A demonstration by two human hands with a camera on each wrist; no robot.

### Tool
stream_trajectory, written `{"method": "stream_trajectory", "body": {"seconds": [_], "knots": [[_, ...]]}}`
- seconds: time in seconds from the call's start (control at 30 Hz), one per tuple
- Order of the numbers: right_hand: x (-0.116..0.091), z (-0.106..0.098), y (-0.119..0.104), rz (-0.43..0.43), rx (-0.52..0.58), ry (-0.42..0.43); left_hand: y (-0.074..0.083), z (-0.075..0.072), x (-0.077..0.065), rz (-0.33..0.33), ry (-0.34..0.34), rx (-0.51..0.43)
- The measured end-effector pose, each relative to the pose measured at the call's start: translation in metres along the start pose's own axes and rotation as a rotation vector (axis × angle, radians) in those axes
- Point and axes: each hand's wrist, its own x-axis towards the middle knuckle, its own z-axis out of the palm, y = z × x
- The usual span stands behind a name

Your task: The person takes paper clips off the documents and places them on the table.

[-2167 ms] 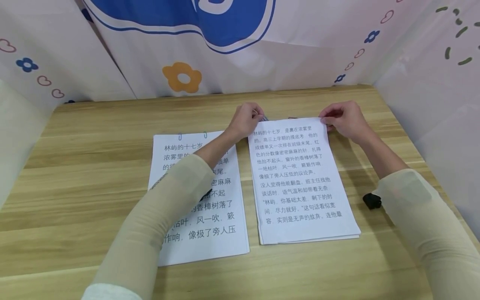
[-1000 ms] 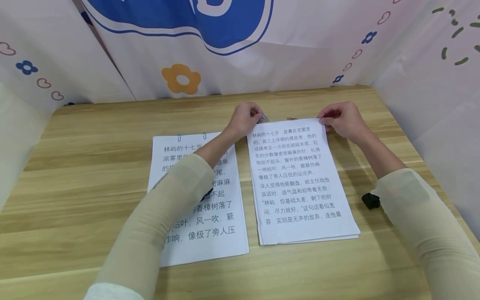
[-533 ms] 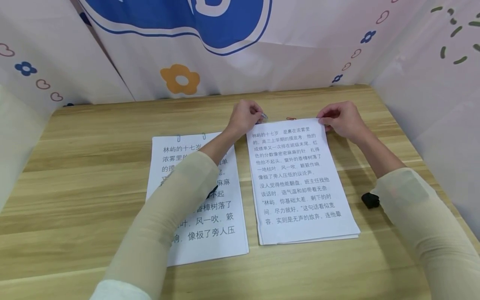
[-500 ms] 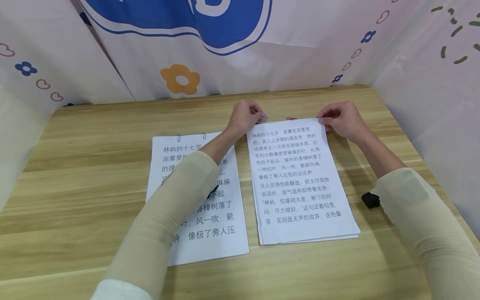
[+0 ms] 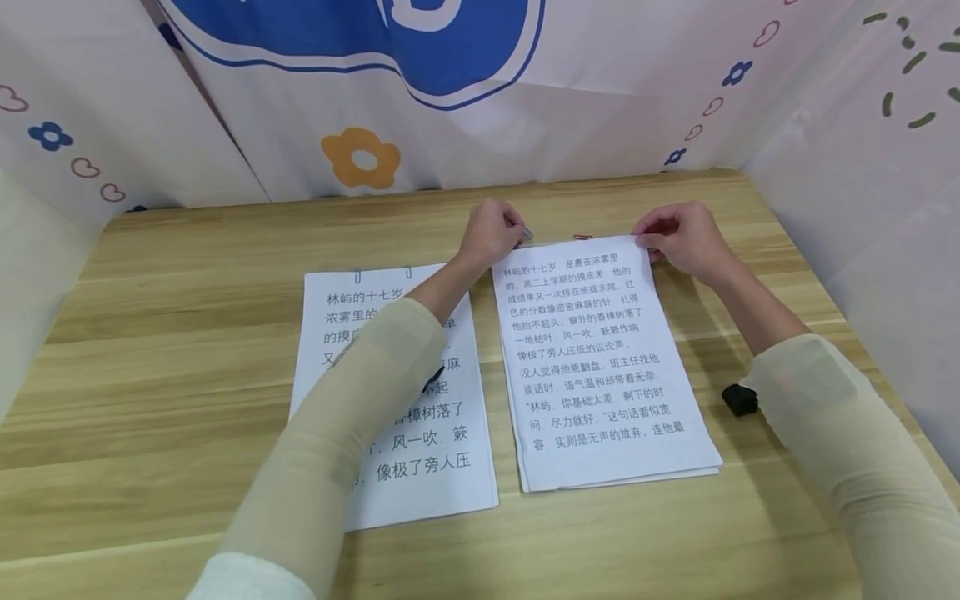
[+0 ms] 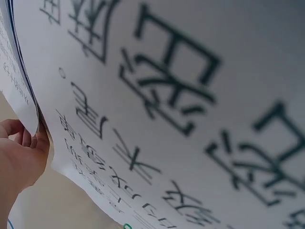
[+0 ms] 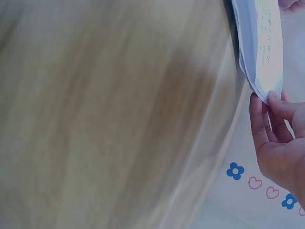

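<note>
In the head view a stack of printed sheets [image 5: 592, 358] lies on the right of the table. My right hand [image 5: 688, 240] pinches its top right corner between thumb and fingers; the right wrist view also shows this pinch. At the top left corner my left hand [image 5: 491, 232] holds a small bluish paper clip [image 5: 527, 233], mostly hidden by the fingers. Whether the clip grips the sheets cannot be made out. A red paper clip [image 5: 582, 237] shows at the stack's top edge. In the left wrist view the left hand [image 6: 24, 152] is beside the sheets' corner.
A second printed stack [image 5: 442, 450] lies to the left under my left forearm, with a blue-grey clip [image 5: 357, 276] and a green clip [image 5: 408, 272] on its top edge. A small black object [image 5: 741, 400] is by the right sleeve. A patterned cloth [image 5: 585, 108] hangs behind the table.
My left hand has shifted slightly upward and its forearm has swung right over the left stack. My right hand keeps its pinch on the right stack's corner, almost still.
</note>
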Motion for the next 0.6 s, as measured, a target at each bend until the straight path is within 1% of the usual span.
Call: {"method": "stream_trajectory", "body": {"seconds": [0.13, 0.37, 0.47, 0.6], "knots": [[0.0004, 0.0002, -0.0007, 0.003, 0.0, -0.002, 0.0023, -0.0017, -0.0001, -0.02, -0.003, 0.059], [0.001, 0.0005, -0.0015, 0.018, 0.009, -0.008, 0.0059, -0.0063, -0.0002, -0.086, -0.049, 0.117], [0.0011, 0.0004, -0.0014, 0.018, 0.011, -0.01, 0.0069, -0.0074, -0.0003, -0.094, -0.066, 0.126], [0.0015, 0.0003, -0.0019, 0.013, 0.008, -0.008, 0.007, -0.0076, -0.0002, -0.083, -0.075, 0.129]]}}
